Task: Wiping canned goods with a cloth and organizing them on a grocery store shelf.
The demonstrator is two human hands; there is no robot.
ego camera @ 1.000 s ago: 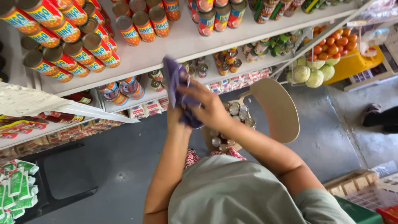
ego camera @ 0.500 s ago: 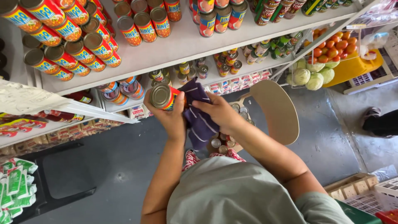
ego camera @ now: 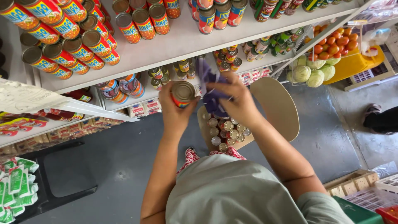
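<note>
The white shelf [ego camera: 174, 49] carries tall cans. Below, the wooden chair [ego camera: 277, 108] carries small tins. The left hand [ego camera: 174, 112] grasps a rigid, smooth can [ego camera: 183, 93] by its sidewall; the right hand [ego camera: 234, 101] clenches a soft purple cloth [ego camera: 209, 83] beside it.

Sage-green short-sleeved shirt, red-and-white patterned trousers

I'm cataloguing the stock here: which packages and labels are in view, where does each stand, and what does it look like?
Can: in left hand, round, orange-red label, metal lid.
Tall cans: top shelf, red, yellow and blue labels.
Small cans: on the chair below the hands, silver lids.
Green sachets: lower left, green and white.
Purple cloth: in right hand.
</note>
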